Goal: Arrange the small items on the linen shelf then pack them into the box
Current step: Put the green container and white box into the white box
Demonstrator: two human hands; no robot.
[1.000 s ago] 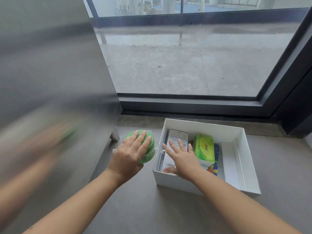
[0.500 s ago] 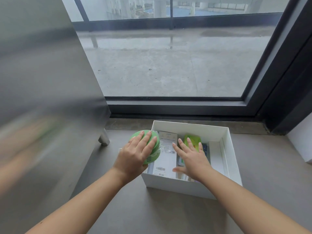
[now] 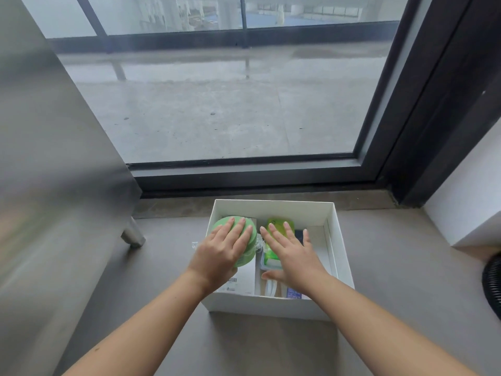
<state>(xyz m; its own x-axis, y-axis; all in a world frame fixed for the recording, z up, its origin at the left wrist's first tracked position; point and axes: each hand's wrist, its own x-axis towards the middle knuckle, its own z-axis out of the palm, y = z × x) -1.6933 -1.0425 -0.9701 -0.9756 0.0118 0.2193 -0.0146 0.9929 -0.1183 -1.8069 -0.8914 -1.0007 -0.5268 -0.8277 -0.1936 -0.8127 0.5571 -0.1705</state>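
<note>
The left hand [image 3: 219, 256] clasps the green tub [image 3: 250, 253], likely light and film-slick, across its top; beside that grip, the right hand [image 3: 292, 256] lies flat-fingered.

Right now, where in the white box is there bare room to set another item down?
A bare strip of floor runs along the right wall of the white box, beside the dark blue item. Left and middle are crowded: the left hand holds the green round container over the white carton, and the right hand lies flat over the green packet.

head view, steeply down, near the box [image 3: 336, 240]
</note>
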